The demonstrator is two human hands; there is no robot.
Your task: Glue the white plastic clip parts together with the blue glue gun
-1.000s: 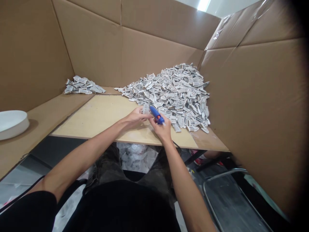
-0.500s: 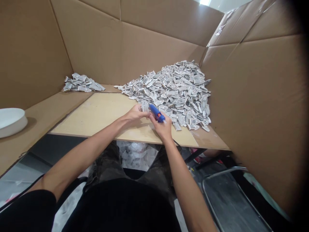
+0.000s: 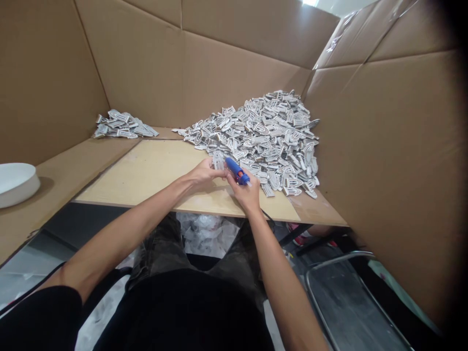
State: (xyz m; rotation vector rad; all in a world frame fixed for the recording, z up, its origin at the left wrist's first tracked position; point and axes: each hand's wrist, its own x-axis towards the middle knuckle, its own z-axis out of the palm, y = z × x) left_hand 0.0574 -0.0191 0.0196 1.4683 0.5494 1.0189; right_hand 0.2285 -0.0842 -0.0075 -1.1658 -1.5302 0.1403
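Over the front of the pale board, my right hand (image 3: 247, 191) is closed around a blue glue gun (image 3: 235, 169) with a whitish stick poking out of its back end. My left hand (image 3: 207, 171) pinches a small grey-white slotted piece (image 3: 218, 160), rounded at one end. The gun's front lies right beside this piece; whether they touch I cannot tell. Just behind and to the right of both hands spreads a large heap of similar slotted pieces (image 3: 263, 131). My fingers hide part of the held piece and the gun's grip.
A smaller pile of slotted pieces (image 3: 124, 124) lies at the back left. At the left edge is a white round bowl (image 3: 18, 184). Cardboard walls (image 3: 234, 63) enclose the pale board (image 3: 146, 170). Below right stands a metal-framed stool (image 3: 351, 302).
Both hands stay almost in place. The slotted piece in my left hand has shifted very slightly; the glue gun remains beside it.
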